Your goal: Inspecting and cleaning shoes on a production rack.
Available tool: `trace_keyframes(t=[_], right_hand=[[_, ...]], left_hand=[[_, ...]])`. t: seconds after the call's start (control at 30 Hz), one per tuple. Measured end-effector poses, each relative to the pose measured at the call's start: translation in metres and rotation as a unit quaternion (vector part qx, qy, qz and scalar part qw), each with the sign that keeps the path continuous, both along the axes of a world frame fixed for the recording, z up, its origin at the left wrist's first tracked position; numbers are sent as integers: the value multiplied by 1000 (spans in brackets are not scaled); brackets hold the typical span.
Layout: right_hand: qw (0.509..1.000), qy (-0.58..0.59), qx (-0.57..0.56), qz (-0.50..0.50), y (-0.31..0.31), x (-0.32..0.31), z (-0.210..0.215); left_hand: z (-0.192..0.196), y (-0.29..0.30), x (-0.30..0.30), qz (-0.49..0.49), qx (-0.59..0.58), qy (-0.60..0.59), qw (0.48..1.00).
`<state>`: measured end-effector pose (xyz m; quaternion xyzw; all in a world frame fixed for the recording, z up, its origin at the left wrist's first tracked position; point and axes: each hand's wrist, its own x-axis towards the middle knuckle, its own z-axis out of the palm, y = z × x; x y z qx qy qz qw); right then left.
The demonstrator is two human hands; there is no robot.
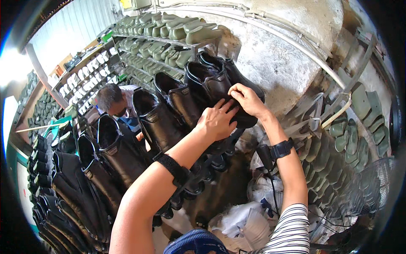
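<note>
A row of black leather slip-on shoes point(163, 127) runs from the lower left up to the wall, openings upward. At the far right end of the row, both hands are on one black shoe point(218, 84). My left hand point(215, 120) lies over its front part, fingers spread and stretched out. Close beside it, my right hand point(249, 99) is closed in a pinch against the shoe's upper; whatever its fingertips hold is too small to make out. Another black shoe point(249, 84) stands just behind my right hand.
Green shoe lasts point(203, 34) fill a rack at the back. A co-worker point(112, 101) bends down behind the row. More lasts point(361, 101) hang at right, near a wire fan point(368, 194). White sacks point(245, 224) lie below my right arm.
</note>
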<state>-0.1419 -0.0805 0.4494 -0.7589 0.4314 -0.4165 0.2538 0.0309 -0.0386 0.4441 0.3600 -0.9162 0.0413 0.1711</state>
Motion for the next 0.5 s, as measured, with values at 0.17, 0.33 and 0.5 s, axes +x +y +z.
trace_keyframes(t=[0.17, 0.33, 0.5], right_hand=[[997, -49, -55, 21, 1, 3, -2], [997, -69, 24, 6, 2, 1, 9], [987, -101, 126, 19, 17, -15, 11]], left_hand=[[2, 2, -2, 1, 10, -18, 1000], [-2, 0, -1, 0, 13, -10, 1000], [0, -2, 0, 10, 9, -25, 1000]])
